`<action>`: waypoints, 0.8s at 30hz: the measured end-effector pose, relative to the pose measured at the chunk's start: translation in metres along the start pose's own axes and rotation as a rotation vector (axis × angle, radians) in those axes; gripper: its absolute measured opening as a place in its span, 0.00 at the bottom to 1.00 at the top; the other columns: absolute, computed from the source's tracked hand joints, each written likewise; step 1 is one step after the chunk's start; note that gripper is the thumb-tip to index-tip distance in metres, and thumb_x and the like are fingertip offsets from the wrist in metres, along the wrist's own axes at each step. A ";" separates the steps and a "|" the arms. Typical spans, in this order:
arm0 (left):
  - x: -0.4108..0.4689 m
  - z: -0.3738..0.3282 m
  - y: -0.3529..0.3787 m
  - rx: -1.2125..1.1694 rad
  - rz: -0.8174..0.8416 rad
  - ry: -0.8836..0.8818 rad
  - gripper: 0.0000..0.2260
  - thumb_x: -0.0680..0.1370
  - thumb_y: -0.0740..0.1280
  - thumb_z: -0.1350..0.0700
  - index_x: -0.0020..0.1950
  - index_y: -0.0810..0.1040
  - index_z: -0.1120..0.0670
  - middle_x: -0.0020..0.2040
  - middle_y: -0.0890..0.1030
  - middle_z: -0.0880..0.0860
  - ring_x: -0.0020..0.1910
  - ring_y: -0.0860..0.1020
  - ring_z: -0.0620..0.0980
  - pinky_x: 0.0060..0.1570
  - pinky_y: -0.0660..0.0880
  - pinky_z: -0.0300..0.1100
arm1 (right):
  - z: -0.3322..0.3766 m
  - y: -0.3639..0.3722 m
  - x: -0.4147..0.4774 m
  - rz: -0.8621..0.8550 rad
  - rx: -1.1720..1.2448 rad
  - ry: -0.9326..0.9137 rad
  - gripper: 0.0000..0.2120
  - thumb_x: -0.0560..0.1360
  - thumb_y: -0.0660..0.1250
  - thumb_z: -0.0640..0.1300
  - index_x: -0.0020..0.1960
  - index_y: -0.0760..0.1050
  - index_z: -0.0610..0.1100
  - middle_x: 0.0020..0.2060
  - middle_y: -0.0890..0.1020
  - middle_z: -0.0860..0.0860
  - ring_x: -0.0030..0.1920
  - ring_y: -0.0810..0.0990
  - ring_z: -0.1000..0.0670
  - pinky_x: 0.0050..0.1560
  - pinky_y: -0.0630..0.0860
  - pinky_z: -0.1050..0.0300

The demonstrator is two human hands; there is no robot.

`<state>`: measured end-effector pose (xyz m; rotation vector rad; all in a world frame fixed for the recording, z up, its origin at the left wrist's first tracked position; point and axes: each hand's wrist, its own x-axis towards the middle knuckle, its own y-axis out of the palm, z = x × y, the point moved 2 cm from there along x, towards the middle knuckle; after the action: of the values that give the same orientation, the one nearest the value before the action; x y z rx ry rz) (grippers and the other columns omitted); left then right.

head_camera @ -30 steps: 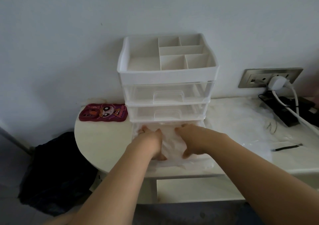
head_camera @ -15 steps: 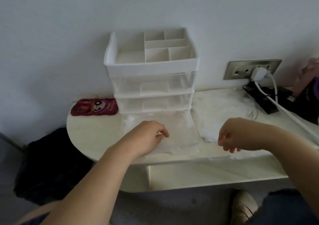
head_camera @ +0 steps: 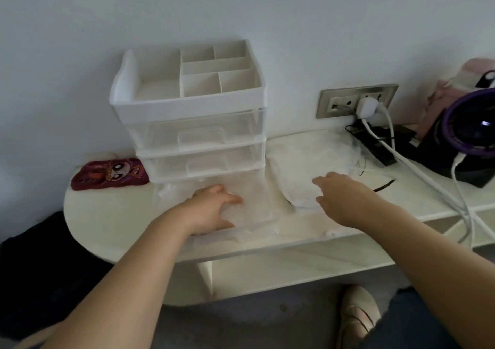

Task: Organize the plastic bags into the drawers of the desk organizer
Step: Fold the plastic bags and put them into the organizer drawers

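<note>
Reaching across with the right hand (head_camera: 340, 196), fingers loose and parted, holding nothing, tips at the near edge of the pile of plastic bags (head_camera: 300, 166) on the desk (head_camera: 112, 220), just beside the desk organizer (head_camera: 192, 107) (touching or only hovering: cannot tell). Pressing down with the left hand (head_camera: 211, 209), fingers spread and fairly straight, gripping nothing, on the stowed bags (head_camera: 254, 201) inside the bottom drawer (head_camera: 227, 237), pulled well out toward the desk's front edge. With the two upper drawers (head_camera: 198, 137) shut and seemingly without bags.

Judged as fetching the next bag while holding the stowed ones flat; some way in, with much of the pile yet to go.

Next, probably: pinch only the top sheet or two at the near edge, lift clear, carry left over the drawer rim, lay under the left palm. Peel slowly, given thin film likely to cling and drag neighbours along. Stay clear of the white cables (head_camera: 417, 166) to the right of the pile.
</note>
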<state>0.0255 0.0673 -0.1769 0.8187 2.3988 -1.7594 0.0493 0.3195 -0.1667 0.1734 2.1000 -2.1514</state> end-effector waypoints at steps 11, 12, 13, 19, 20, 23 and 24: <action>-0.021 0.002 -0.009 -0.130 -0.201 0.048 0.20 0.77 0.65 0.46 0.69 0.70 0.44 0.72 0.63 0.45 0.71 0.62 0.43 0.63 0.56 0.34 | 0.000 0.015 0.023 -0.042 0.072 -0.025 0.19 0.78 0.61 0.46 0.68 0.68 0.48 0.60 0.74 0.48 0.61 0.72 0.45 0.59 0.71 0.52; -0.024 0.002 -0.010 -0.127 -0.209 0.050 0.20 0.78 0.65 0.46 0.69 0.70 0.44 0.72 0.64 0.45 0.71 0.62 0.43 0.63 0.56 0.34 | 0.001 0.013 0.023 -0.051 0.079 -0.011 0.18 0.77 0.62 0.47 0.66 0.70 0.50 0.60 0.74 0.49 0.61 0.73 0.46 0.57 0.71 0.54; -0.025 0.002 -0.010 -0.121 -0.215 0.050 0.20 0.78 0.64 0.46 0.69 0.70 0.44 0.72 0.64 0.45 0.70 0.62 0.42 0.63 0.56 0.34 | 0.001 0.012 0.022 -0.063 0.087 0.001 0.14 0.77 0.62 0.47 0.63 0.74 0.50 0.58 0.76 0.49 0.59 0.74 0.47 0.53 0.71 0.56; -0.032 -0.001 -0.011 -0.111 -0.242 0.057 0.19 0.78 0.64 0.47 0.69 0.70 0.44 0.71 0.64 0.44 0.70 0.62 0.42 0.63 0.57 0.34 | 0.001 0.004 0.016 -0.095 0.068 0.029 0.11 0.79 0.59 0.47 0.48 0.80 0.46 0.48 0.80 0.47 0.50 0.78 0.46 0.41 0.71 0.58; -0.033 -0.002 -0.012 -0.107 -0.247 0.063 0.19 0.78 0.64 0.47 0.69 0.70 0.44 0.71 0.65 0.44 0.70 0.63 0.42 0.63 0.57 0.33 | 0.000 0.002 0.014 -0.093 0.085 0.028 0.13 0.79 0.58 0.48 0.45 0.79 0.45 0.46 0.80 0.46 0.49 0.78 0.46 0.41 0.71 0.58; -0.034 -0.005 -0.013 -0.105 -0.268 0.072 0.18 0.78 0.64 0.47 0.68 0.71 0.43 0.70 0.65 0.43 0.69 0.64 0.41 0.61 0.57 0.32 | -0.002 -0.005 0.006 -0.063 0.147 0.031 0.20 0.80 0.56 0.49 0.32 0.69 0.42 0.35 0.76 0.46 0.39 0.76 0.44 0.34 0.67 0.57; -0.036 -0.007 -0.013 -0.106 -0.273 0.074 0.18 0.78 0.64 0.47 0.68 0.71 0.44 0.70 0.66 0.43 0.68 0.64 0.41 0.61 0.58 0.32 | -0.002 -0.008 0.002 -0.046 0.163 0.031 0.22 0.80 0.55 0.50 0.30 0.66 0.42 0.32 0.74 0.47 0.36 0.75 0.45 0.33 0.66 0.56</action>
<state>0.0517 0.0569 -0.1506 0.5765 2.7382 -1.6925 0.0459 0.3213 -0.1587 0.1778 1.9619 -2.3617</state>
